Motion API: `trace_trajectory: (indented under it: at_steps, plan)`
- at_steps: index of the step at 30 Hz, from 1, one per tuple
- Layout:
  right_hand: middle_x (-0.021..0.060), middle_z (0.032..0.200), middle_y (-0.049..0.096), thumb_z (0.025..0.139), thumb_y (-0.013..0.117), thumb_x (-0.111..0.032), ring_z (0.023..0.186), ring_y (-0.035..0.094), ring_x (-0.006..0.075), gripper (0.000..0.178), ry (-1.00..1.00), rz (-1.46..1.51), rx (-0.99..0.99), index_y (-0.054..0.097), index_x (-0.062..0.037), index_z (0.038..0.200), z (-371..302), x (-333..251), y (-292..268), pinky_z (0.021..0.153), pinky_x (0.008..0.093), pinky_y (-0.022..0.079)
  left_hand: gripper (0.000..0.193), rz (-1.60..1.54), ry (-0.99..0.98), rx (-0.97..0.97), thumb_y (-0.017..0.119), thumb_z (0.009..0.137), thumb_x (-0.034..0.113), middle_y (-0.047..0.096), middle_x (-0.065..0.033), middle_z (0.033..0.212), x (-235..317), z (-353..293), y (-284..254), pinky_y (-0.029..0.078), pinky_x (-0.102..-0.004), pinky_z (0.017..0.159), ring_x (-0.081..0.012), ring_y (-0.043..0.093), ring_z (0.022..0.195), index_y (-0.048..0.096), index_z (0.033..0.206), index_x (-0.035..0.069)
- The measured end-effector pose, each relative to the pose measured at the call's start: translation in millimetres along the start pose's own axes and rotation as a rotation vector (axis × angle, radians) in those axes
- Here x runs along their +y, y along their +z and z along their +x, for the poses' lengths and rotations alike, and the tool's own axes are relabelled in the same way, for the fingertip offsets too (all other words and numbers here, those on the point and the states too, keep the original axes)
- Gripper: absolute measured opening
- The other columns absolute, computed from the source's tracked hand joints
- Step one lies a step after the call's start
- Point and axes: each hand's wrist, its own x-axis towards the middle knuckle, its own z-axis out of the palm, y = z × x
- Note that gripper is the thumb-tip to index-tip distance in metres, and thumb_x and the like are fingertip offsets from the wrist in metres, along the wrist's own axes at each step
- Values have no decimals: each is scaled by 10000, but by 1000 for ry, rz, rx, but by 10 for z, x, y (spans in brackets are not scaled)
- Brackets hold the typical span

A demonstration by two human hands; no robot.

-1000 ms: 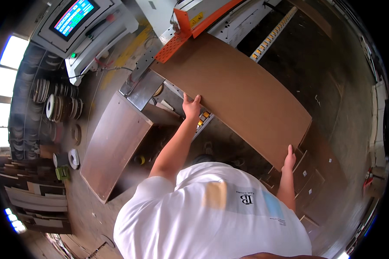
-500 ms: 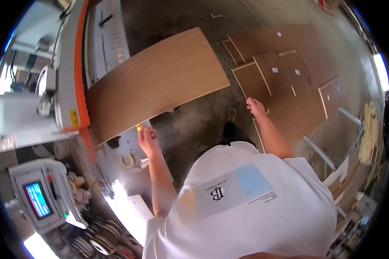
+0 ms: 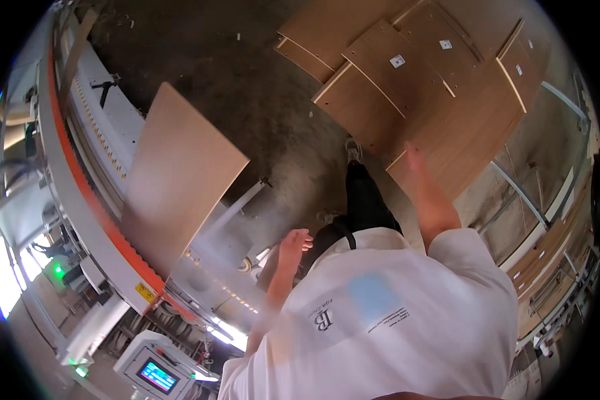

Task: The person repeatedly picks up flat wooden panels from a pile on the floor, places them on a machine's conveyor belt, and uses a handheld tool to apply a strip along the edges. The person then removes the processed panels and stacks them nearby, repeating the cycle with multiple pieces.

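Note:
My left hand (image 3: 295,245) hangs in front of my body, beside the machine. Its fingers are loosely bent and a little apart, and I see nothing in them. My right hand (image 3: 415,157) is stretched out over the near edge of a large brown wood panel (image 3: 470,143); motion smears its fingers, and I cannot tell whether it touches the panel. Several smaller brown panels (image 3: 370,110) lie overlapped on top, some with small white labels. Left of me, a lone wood panel (image 3: 180,170) rests on the machine's table against the orange-edged rail.
The long machine (image 3: 90,173) with its orange strip runs along the left. A control box with a lit screen (image 3: 157,375) stands at lower left. A metal support arm (image 3: 240,203) sticks out toward me. Metal rails (image 3: 520,193) and stacked boards (image 3: 547,283) are at right.
My view has turned and moved nearer the panel stack. The lone panel sits further along the machine, away from my left hand, which has drawn back. A yellow spot by that hand no longer shows.

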Motion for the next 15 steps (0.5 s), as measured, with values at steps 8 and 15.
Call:
trace_trajectory:
  at_steps: [8, 15]
  plan:
    - [110, 873, 663, 914, 694, -513, 734, 629, 220, 605, 170, -126, -49, 658, 45, 1143, 1243, -880, 10, 655, 394, 532, 217, 117, -204, -8, 547, 1022, 124, 680, -65, 946, 519, 232, 338, 507, -252, 706, -122, 643, 799, 632, 1182, 5]
    - [76, 872, 620, 877, 780, -425, 631, 567, 203, 669, 181, 306, 72, 555, 51, 1291, 1882, -177, 221, 569, 378, 515, 205, 221, -272, 7, 566, 1012, 126, 698, -65, 978, 697, 559, 407, 522, -274, 743, -138, 667, 835, 651, 1168, 24]
